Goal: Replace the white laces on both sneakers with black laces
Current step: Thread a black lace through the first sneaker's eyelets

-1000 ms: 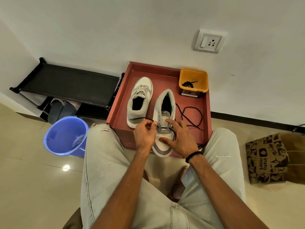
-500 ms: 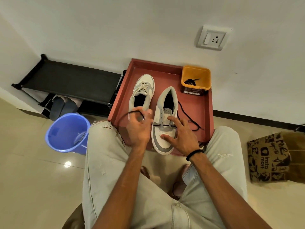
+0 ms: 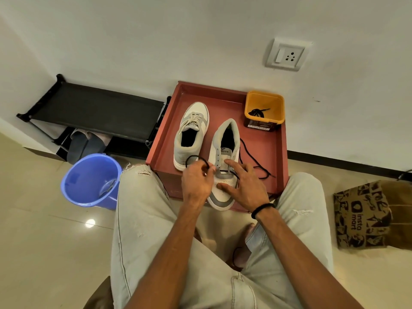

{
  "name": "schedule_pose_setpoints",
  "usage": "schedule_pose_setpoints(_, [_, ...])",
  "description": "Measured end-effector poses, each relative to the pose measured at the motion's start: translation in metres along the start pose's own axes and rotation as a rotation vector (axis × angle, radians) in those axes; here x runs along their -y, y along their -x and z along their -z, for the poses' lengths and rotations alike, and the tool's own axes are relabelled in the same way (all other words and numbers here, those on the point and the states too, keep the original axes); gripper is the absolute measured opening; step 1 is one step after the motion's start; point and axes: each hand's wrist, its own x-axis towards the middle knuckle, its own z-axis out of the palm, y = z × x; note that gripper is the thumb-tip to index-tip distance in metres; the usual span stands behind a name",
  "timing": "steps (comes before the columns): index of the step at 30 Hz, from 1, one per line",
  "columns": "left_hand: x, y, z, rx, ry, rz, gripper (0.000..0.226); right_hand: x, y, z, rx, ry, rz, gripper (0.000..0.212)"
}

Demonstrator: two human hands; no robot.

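Observation:
Two grey-and-white sneakers stand in a red tray (image 3: 265,152). The left sneaker (image 3: 191,134) still carries white laces. The right sneaker (image 3: 225,161) points its toe toward me and has a black lace (image 3: 252,157) through its lowest eyelets. My left hand (image 3: 197,181) pinches one end of that lace beside the shoe, and the lace loops up behind my fingers. My right hand (image 3: 243,186) holds the shoe's toe, thumb on the toe cap and fingers spread over the eyelets. The lace's other end trails right across the tray. A second black lace (image 3: 257,112) lies in an orange tub (image 3: 265,109).
A blue bucket (image 3: 91,181) stands on the floor to the left of my knee. Behind it is a black shoe rack (image 3: 95,110) with slippers underneath. A brown printed paper bag (image 3: 370,215) lies at the right. The wall holds a socket (image 3: 287,54).
My left hand pulled the lace out to the left, then came back to the shoe's eyelets, leaving a loop behind it. My right hand stayed on the toe.

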Motion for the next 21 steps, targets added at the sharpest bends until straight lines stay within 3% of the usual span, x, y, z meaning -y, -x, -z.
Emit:
schedule_pose_setpoints(2, [-0.006, -0.003, 0.008, -0.188, 0.147, 0.001, 0.019, 0.0, 0.0, 0.001, -0.002, 0.005, -0.006, 0.075])
schedule_pose_setpoints(6, [-0.001, -0.011, 0.024, -0.451, 0.421, 0.246, 0.024, 0.0, -0.001, 0.001, -0.007, 0.016, -0.009, 0.074])
schedule_pose_setpoints(8, [0.004, -0.014, 0.026, -0.539, 0.55, 0.284, 0.018, 0.0, -0.001, 0.001, 0.0, 0.009, -0.014, 0.074])
schedule_pose_setpoints(14, [-0.012, -0.011, 0.033, -0.67, 0.68, 0.222, 0.009, -0.001, -0.002, 0.001, 0.006, 0.035, -0.011, 0.074])
schedule_pose_setpoints(18, [-0.01, -0.02, 0.046, -0.779, 0.761, 0.319, 0.006, 0.002, -0.003, 0.005, 0.035, 0.065, -0.011, 0.074])
schedule_pose_setpoints(21, [-0.02, -0.029, 0.058, -0.736, 0.755, 0.31, 0.004, 0.008, -0.007, 0.015, 0.089, 0.138, 0.003, 0.074])
